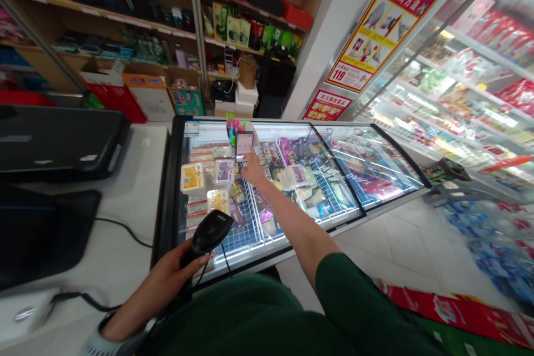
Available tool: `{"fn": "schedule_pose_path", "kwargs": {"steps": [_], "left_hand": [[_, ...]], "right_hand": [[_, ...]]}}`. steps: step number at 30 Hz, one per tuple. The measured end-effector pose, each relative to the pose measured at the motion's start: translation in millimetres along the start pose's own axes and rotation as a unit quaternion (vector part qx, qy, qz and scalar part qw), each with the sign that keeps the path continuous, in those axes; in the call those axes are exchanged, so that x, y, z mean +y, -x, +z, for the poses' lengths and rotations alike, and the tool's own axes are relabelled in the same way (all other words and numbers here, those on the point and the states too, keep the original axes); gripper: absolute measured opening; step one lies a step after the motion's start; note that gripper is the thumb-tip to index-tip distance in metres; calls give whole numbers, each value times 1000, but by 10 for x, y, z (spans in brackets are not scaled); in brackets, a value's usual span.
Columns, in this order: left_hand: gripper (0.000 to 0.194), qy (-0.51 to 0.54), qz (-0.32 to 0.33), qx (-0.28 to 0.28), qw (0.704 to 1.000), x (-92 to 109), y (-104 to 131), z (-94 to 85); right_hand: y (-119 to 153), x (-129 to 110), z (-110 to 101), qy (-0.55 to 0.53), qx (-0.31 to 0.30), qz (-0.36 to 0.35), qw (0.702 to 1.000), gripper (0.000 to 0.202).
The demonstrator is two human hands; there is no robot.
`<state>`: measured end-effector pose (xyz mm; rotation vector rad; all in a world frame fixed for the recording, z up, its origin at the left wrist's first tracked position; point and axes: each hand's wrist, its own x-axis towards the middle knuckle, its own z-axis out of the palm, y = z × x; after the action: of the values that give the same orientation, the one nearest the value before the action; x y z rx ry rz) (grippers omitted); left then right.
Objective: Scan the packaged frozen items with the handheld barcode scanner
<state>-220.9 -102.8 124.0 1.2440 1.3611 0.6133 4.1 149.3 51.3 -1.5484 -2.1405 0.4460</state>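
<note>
My left hand (175,270) is wrapped round the handle of a black handheld barcode scanner (212,231), its head pointing up over the near left corner of a chest freezer (292,122). Farther out, my right hand (252,169) reaches over the glass lid with a finger stretched to the lit screen of a smartphone (244,143). Behind the phone is a bright pink, green and blue item (235,128). Three packs lie near the phone: a yellow one (192,177), a purple-and-white one (224,171) and another yellow one (217,201).
Left of the freezer stands a white counter (144,178) with a black machine (62,144) and cables. Beyond it are open cartons (148,94) and stocked shelves. A glass-fronted display case (467,78) and bottled-water packs (492,239) are on the right.
</note>
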Motion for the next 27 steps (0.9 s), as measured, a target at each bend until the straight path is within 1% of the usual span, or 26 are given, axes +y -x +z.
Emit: {"fn": "schedule_pose_path", "kwargs": {"steps": [2,5,10,15,20,24,27], "left_hand": [[59,9,-5,7,1000,-3,24,-38],[58,25,-2,15,1000,-6,44,-101],[56,48,-3,23,999,6,52,-182],[56,39,-19,33,998,-18,56,-210],[58,33,-24,27,999,-31,65,-206],[60,38,-30,34,998,-17,77,-198],[62,38,-35,40,998,-20,94,-191]], "right_hand": [[-140,-20,73,7,-32,0,999,38],[-281,-31,136,25,-54,12,998,32],[-405,-18,203,46,-58,45,996,29],[-445,9,231,50,-63,51,995,27],[-442,39,212,9,-48,46,998,29],[-324,23,166,-31,-11,89,995,27],[-109,-23,160,-44,6,137,990,22]]}}
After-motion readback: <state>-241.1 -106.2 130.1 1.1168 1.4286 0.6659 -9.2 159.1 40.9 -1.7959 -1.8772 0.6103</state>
